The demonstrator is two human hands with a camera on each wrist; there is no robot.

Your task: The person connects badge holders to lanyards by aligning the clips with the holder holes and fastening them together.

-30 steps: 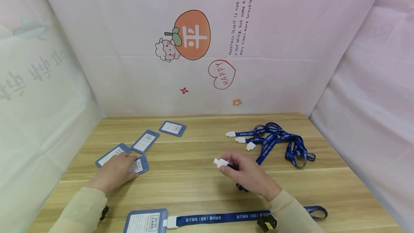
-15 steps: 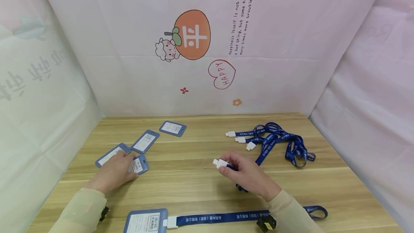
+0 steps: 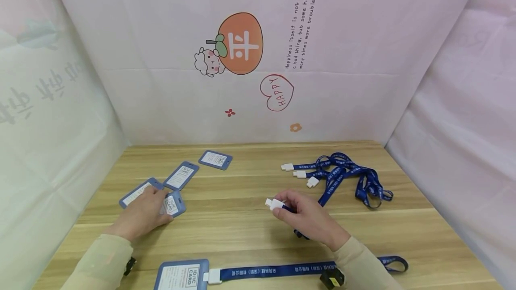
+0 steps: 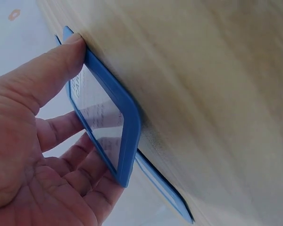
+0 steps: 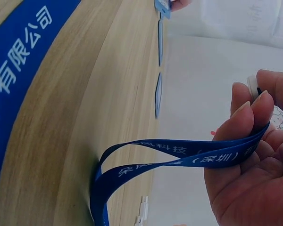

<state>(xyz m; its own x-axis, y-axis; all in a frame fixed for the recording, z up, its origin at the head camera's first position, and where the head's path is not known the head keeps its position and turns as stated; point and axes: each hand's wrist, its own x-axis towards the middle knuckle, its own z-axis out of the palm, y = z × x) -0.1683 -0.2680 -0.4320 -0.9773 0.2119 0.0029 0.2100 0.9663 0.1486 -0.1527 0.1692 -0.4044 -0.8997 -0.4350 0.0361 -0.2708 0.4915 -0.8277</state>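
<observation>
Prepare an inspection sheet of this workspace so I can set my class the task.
Surface: wood-grain tabletop.
Job's things: three unattached ID card holders at left, one partly behind the left hand; a finished badge at the near edge, joined to its blue lanyard; tangled lanyard pile at right, three white connectors showing.
Clutter: nothing seen.
Grips: left grip holds a fourth unattached card holder; right grip pinches a lanyard's white end connector.
Cables: nothing seen.
Surroundings: printed white backdrop; white side drapes.
</observation>
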